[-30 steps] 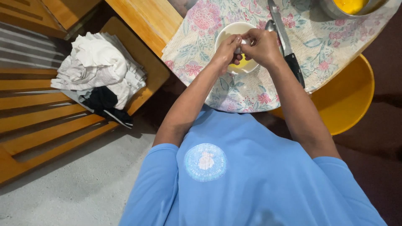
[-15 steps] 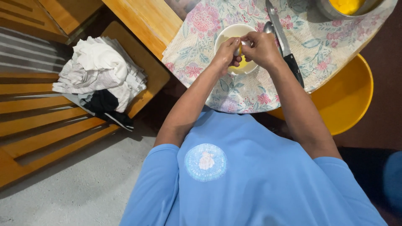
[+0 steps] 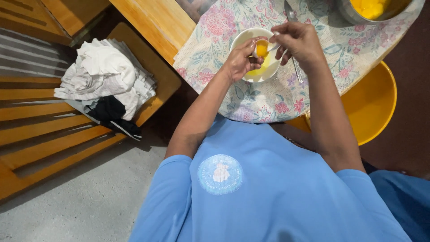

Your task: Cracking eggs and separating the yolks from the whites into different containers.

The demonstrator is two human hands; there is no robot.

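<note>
Both hands work over the bowl [image 3: 255, 54]: left hand [image 3: 239, 60] grips a half shell [image 3: 261, 48] holding yolk, right hand [image 3: 298, 42] pinches the other half. Tilt it, and yolk could miss onto the cloth [image 3: 268, 96].

Soft, even daylight fills the scene; the floral table [image 3: 313, 85] is bright, shadows pool dark beneath it, and focus is sharp with slight stretch at the edges.
</note>
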